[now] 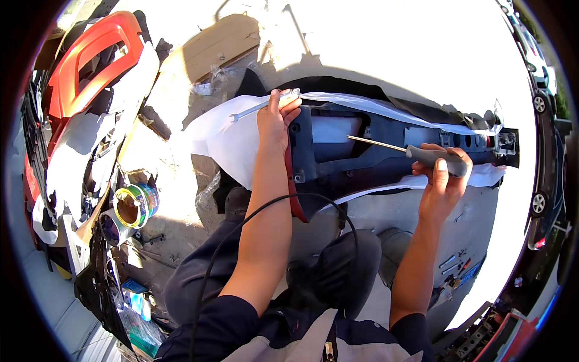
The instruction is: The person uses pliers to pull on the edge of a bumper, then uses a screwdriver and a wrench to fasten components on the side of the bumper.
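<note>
My left hand (276,120) is closed around a silver combination wrench (248,112). One end of the wrench points left, the other shows just past my fingertips. In my right hand (442,181) is a screwdriver (424,156) with a grey handle, its shaft pointing left over the part below. That part is a long dark plastic car panel (386,160) with a red edge, frame-like openings and several holes. It lies in front of me on white sheeting (217,133). My left hand is over the panel's left end; whether it touches the panel, I cannot tell.
A red plastic frame-like part (71,78) and scrap lie at left, beside a round tin (136,205). Wooden board (211,45) lies beyond. Small tools (449,265) are on the ground at right. A black cable (232,232) loops before me. Parked cars (546,151) stand far right.
</note>
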Tool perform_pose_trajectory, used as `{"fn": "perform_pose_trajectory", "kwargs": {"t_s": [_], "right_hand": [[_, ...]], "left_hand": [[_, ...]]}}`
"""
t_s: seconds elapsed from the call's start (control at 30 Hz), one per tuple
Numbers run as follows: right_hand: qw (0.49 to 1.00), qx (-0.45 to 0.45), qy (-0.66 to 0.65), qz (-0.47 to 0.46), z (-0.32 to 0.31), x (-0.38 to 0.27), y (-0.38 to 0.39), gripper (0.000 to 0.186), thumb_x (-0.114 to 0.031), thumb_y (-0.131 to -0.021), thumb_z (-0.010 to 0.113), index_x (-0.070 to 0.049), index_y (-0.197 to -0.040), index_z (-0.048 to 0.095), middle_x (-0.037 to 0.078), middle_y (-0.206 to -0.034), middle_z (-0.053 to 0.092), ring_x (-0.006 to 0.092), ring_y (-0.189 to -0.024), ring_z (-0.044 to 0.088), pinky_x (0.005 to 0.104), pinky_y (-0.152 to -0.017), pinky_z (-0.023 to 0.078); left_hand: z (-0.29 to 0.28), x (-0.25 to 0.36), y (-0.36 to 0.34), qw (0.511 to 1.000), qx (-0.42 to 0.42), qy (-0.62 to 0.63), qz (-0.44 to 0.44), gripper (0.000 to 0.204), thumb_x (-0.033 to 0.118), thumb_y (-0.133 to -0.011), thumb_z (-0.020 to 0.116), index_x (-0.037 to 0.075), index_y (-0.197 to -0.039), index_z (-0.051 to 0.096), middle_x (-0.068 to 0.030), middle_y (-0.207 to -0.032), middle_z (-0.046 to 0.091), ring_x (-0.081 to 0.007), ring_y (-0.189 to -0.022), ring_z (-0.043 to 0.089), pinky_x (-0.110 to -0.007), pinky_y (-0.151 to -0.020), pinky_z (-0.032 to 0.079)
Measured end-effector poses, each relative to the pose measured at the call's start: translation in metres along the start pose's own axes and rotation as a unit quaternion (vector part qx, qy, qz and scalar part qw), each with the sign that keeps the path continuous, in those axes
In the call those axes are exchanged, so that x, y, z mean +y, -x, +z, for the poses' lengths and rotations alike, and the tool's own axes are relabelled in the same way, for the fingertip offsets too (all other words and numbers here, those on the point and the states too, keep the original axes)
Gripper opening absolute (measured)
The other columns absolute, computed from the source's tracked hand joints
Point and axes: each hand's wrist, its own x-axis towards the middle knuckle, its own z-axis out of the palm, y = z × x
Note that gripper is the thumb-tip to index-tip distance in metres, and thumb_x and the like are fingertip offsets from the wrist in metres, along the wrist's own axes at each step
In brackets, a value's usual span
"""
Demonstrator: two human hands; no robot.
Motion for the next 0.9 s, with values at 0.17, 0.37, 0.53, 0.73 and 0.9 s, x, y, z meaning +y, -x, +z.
{"fn": "perform_pose_trajectory", "kwargs": {"t_s": [0.17,0.37,0.53,0.73,0.9], "right_hand": [[0.988,-0.128,-0.085,-0.025,0.113,0.006,-0.052,0.033,-0.007,-0.098,0.065,-0.003,-0.123,0.043,0.018,-0.104,0.069,0.0150,-0.077,0.067,0.0267,-0.071,0.057],[0.990,-0.130,-0.031,-0.033,0.145,0.006,-0.059,0.032,-0.007,-0.098,0.065,-0.001,-0.120,0.043,0.015,-0.101,0.067,0.0140,-0.080,0.066,0.0278,-0.074,0.058],[0.990,-0.122,0.047,-0.055,0.147,0.004,-0.065,0.033,-0.014,-0.093,0.073,-0.002,-0.110,0.047,0.013,-0.092,0.069,0.0158,-0.077,0.068,0.0287,-0.070,0.056],[0.893,-0.095,0.425,-0.113,0.174,-0.035,-0.088,0.044,-0.041,-0.088,0.078,-0.003,-0.086,0.056,0.015,-0.079,0.067,0.0269,-0.068,0.067,0.0333,-0.067,0.053],[0.980,-0.092,-0.162,-0.066,0.204,0.005,-0.087,0.008,-0.008,-0.096,0.062,-0.002,-0.100,0.058,0.005,-0.079,0.063,0.0127,-0.074,0.061,0.0268,-0.068,0.049]], "left_hand": [[0.007,-0.003,0.002,1.000,0.005,-0.004,0.011,0.039,0.034,-0.104,0.057,-0.003,-0.116,0.066,-0.0124,-0.103,0.071,-0.0174,-0.085,0.072,-0.030,-0.075,0.061],[0.006,0.001,0.002,1.000,0.004,-0.002,-0.003,0.040,0.034,-0.104,0.057,-0.003,-0.113,0.067,-0.0123,-0.099,0.071,-0.0178,-0.087,0.072,-0.027,-0.074,0.061],[0.006,0.004,0.003,1.000,-0.008,0.009,-0.008,0.041,0.036,-0.103,0.058,-0.002,-0.114,0.067,-0.0116,-0.100,0.072,-0.0183,-0.089,0.072,-0.028,-0.077,0.060],[0.000,0.004,0.003,1.000,-0.013,0.007,-0.007,0.042,0.037,-0.103,0.059,-0.002,-0.117,0.066,-0.0109,-0.101,0.072,-0.0183,-0.091,0.072,-0.028,-0.078,0.060],[0.004,0.004,0.004,1.000,-0.023,0.002,-0.010,0.043,0.037,-0.103,0.058,-0.002,-0.118,0.066,-0.0115,-0.101,0.072,-0.0190,-0.093,0.072,-0.029,-0.079,0.060]]}}
